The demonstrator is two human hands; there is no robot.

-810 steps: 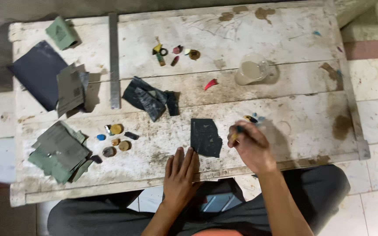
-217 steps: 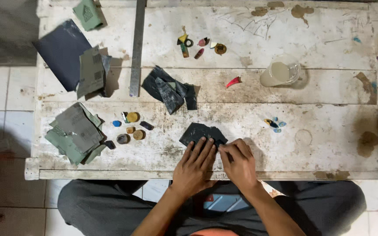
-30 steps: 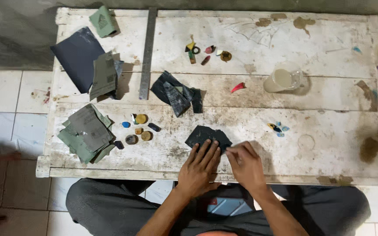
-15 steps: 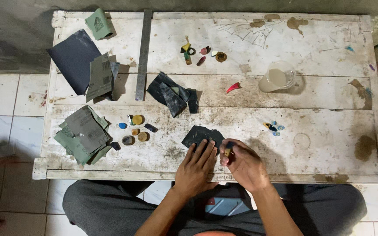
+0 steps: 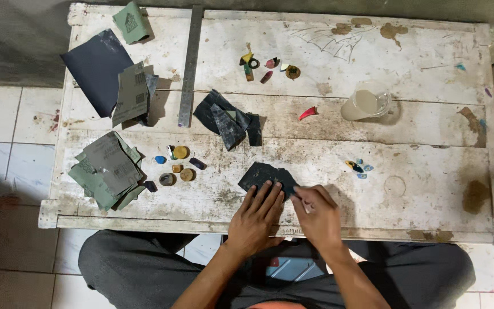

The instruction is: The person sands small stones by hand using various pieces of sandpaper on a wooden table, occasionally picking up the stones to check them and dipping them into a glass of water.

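A dark sheet of sandpaper [image 5: 260, 173] lies near the front edge of the worn white wooden table [image 5: 430, 120]. My left hand [image 5: 257, 216] rests flat on its near part, fingers spread, pinning it down. My right hand [image 5: 316, 213] is just to the right, fingers pinched on a small piece that it presses against the sheet's right edge; the piece is mostly hidden by the fingers.
Folded grey-green sandpaper sheets [image 5: 108, 169] lie at the left, with small coloured stones [image 5: 176, 166] beside them. Crumpled dark sandpaper [image 5: 228, 119], a metal ruler [image 5: 190, 64], a plastic cup [image 5: 368, 102], a red claw-shaped piece [image 5: 307, 113] and more small pieces [image 5: 359, 167] lie across the table.
My right hand has shifted slightly along the sheet's right edge with the small piece in its fingers. My left hand stays flat on the sandpaper.
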